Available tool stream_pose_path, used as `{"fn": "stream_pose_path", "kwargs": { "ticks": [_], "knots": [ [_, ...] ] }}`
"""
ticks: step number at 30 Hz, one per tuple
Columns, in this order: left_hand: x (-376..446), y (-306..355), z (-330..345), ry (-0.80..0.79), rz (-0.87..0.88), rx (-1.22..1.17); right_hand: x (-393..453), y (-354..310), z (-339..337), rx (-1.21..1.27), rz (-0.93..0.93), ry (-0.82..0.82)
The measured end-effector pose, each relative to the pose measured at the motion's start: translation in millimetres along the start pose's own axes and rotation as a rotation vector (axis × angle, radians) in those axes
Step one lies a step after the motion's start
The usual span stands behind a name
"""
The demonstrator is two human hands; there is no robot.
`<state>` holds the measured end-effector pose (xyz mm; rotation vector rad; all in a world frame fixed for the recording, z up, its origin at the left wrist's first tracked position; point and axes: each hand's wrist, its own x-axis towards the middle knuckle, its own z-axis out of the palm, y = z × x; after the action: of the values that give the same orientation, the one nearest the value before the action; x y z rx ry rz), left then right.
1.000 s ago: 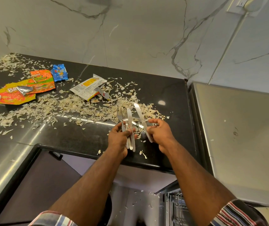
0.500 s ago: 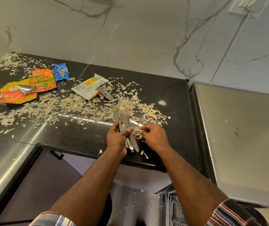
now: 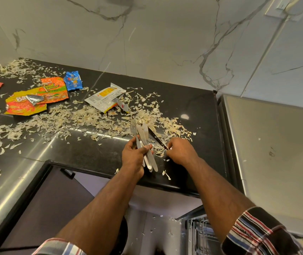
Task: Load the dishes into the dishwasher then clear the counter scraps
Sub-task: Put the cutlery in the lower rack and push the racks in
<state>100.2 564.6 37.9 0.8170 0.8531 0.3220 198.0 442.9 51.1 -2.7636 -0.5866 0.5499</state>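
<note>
The cutlery (image 3: 144, 142), a fork and two knives, is standing bunched in the left hand (image 3: 135, 157), whose fingers are curling round the handles above the front edge of the black table (image 3: 198, 107). Just beside it, the right hand (image 3: 181, 151) is pinching the near end of a dark-bladed knife (image 3: 156, 138) that is lying on the table among the scraps (image 3: 84, 120). The pale scraps are spreading across the table toward the left corner. Torn wrappers (image 3: 36, 100) are lying farther left among them. The dishwasher rack (image 3: 200, 236) is showing below, at the bottom right.
</note>
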Motion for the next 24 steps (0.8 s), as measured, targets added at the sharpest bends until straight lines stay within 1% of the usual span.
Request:
{"fn": "stream_pose_path", "kwargs": {
  "ticks": [2, 4, 6, 8, 11, 13, 15, 19, 24],
  "knots": [
    [0.0, 1.3, -0.8, -0.003, -0.004, -0.014, -0.2, -0.8, 2.1, 0.072, 0.006, 0.013],
    [-1.0, 3.5, -1.4, -0.006, 0.001, -0.029, -1.6, -0.4, 3.2, 0.161, 0.025, 0.065],
    [-1.7, 5.8, -2.0, -0.012, 0.004, -0.053, -4.6, 0.2, 2.2, 0.288, 0.054, 0.118],
    [-0.9, 7.3, -2.1, -0.009, 0.003, -0.058, -7.6, -0.2, -0.4, 0.436, 0.075, 0.138],
    [0.6, 7.2, -1.5, -0.008, -0.009, -0.067, -13.2, -3.0, -4.2, 0.659, 0.094, 0.119],
    [0.9, 6.2, -1.0, -0.020, -0.011, -0.070, -16.7, -5.9, -7.3, 0.844, 0.118, 0.074],
    [-0.5, 5.6, -0.8, -0.034, -0.007, -0.064, -19.3, -9.9, -10.2, 0.974, 0.152, 0.018],
    [-3.1, 7.0, 0.0, -0.051, -0.014, -0.056, -27.8, -14.3, -12.0, 1.090, 0.208, -0.094],
    [-6.2, 8.3, -0.1, -0.094, -0.002, -0.034, -43.0, -23.4, -3.7, 1.072, 0.163, -0.162]
  ]
}}
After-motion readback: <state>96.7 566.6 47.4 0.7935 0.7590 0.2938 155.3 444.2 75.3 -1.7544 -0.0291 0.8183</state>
